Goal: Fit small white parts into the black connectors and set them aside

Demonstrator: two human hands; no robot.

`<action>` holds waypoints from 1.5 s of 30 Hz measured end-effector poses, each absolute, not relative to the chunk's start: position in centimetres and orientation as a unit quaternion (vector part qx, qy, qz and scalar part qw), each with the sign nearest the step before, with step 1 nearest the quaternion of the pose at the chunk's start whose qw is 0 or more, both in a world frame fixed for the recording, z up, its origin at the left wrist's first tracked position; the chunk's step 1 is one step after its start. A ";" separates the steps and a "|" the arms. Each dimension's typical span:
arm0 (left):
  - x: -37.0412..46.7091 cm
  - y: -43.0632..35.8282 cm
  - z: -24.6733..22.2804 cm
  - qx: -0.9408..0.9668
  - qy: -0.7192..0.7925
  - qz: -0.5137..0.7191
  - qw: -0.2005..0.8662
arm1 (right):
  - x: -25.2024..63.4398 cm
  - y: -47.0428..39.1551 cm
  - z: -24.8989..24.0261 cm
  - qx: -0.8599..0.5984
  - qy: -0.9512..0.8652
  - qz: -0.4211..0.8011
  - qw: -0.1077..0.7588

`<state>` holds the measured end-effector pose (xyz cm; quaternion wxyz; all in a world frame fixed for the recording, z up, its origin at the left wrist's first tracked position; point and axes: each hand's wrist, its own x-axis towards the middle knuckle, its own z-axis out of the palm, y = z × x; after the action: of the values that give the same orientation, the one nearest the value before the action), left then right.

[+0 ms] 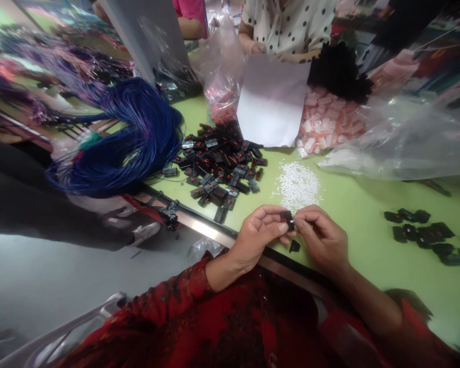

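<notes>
Between the thumb and fingers of my left hand (261,232) is a black plastic connector housing (287,220) with a red mark on it. My right hand (322,235) pinches a small white plastic piece (292,222) against the right side of that housing. Just below the hands, a small black part (295,247) lies on the green table. Right beyond my fingers spreads a heap of tiny white pieces (298,184). Farther left is a pile of black connector housings (222,163), several showing red inside.
A thick bundle of blue wires (138,133) hangs over the table's left edge. Several black parts (425,232) lie at the right. Behind are a white sheet (272,102), pale orange pieces (329,117) and a clear plastic bag (406,138). A person in a dotted top (291,28) sits opposite.
</notes>
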<state>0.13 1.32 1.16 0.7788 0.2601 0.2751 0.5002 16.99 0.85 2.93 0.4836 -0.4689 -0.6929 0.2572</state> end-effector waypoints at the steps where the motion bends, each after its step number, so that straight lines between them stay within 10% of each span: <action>1: 0.1 1.3 1.2 0.257 0.276 0.496 0.782 | 17.0 0.8 3.0 -0.471 -0.688 0.263 0.485; 33: 0.1 1.1 0.5 0.347 0.301 0.495 0.737 | 17.0 0.2 3.5 -0.477 -0.707 0.225 0.471; 45: -0.1 1.2 0.2 0.347 0.301 0.469 0.754 | 18.2 0.9 3.9 -0.515 -0.465 0.597 0.403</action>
<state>-0.09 1.19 0.25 0.7540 0.3472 0.3012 0.4693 18.15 0.88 3.85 0.4028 -0.5146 -0.4654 0.5969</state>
